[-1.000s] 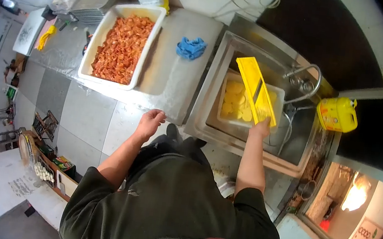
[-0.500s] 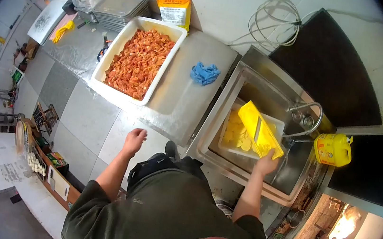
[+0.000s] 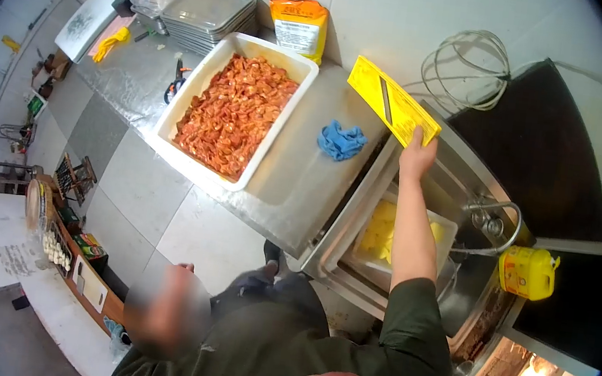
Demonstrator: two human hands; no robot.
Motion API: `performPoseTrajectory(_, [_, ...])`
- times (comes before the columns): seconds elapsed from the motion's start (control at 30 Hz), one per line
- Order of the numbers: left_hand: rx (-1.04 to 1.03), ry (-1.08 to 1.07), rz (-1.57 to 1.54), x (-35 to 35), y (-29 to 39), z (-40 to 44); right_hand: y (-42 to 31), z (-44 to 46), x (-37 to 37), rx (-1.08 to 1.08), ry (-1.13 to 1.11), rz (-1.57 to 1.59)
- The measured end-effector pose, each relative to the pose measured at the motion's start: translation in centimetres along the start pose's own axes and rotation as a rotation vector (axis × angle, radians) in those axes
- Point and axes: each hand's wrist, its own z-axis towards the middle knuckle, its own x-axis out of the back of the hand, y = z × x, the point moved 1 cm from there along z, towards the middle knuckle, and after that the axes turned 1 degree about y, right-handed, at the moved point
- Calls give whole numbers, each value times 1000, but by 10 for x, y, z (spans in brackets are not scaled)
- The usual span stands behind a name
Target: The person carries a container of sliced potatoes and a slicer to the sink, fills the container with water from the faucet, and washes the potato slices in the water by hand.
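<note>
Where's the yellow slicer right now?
In the head view, upper right of centre: the right hand holds the yellow slicer, between the blue item and coiled cable.

- the yellow slicer (image 3: 392,103) is gripped at one end by the right hand (image 3: 418,156), near the bench's (image 3: 290,187) back corner
- the left hand (image 3: 170,303) is blurred
- yellow slices (image 3: 380,231) are held in a white tray (image 3: 447,243) inside the sink (image 3: 353,213)
</note>
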Motion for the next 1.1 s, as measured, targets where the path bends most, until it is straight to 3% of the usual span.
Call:
performPoseTrajectory(0.1, [112,18,9,19,-48,6,-1,6,-50,-27,-65,46])
performPoseTrajectory(0.2, [202,-2,-25,47,-113,11,27,2,-79,1,-122,-159])
performPoseTrajectory(0.27, [244,18,-106,52,-112,12,42,3,-90,64,-142,-241])
performPoseTrajectory(0.33, [274,31,-200,49,-64,-32,51,1,-96,41,-176,-322])
performPoseTrajectory(0.37, [301,153,-106,39,-42,-47,53,3,-100,-38,-201,-413])
performPoseTrajectory(0.53, [178,0,65,40,-99,-12,23,24,-123,-338,-425,-734])
performPoseTrajectory(0.6, [178,-98,194,50,-98,-3,102,47,-153,99,-823,-862])
performPoseTrajectory(0.67, [113,-63,136,46,-76,5,82,37,-138,27,-796,-840])
performPoseTrajectory(0.7, [254,-79,-67,48,-90,25,102,37,-134,-23,-739,-805])
performPoseTrajectory(0.73, [249,-101,-25,45,-83,30,122,36,-130,-71,-680,-766])
performPoseTrajectory(0.77, [235,-119,11,41,-71,37,72,25,-100,-347,-578,-638])
performPoseTrajectory(0.8, [214,-124,39,37,-58,46,87,14,-90,-235,-437,-547])
performPoseTrajectory(0.87, [128,-173,95,17,-29,61,65,-11,-51,-270,-417,-339])
performPoseTrajectory(0.93, [17,-222,127,-9,-6,70,79,-36,-27,-227,-326,-338])
performPoseTrajectory(1.03, [-76,-239,143,-22,34,73,146,-69,12,-353,-340,30])
performPoseTrajectory(1.1, [-59,-234,103,-39,69,64,136,-98,63,-409,-299,148])
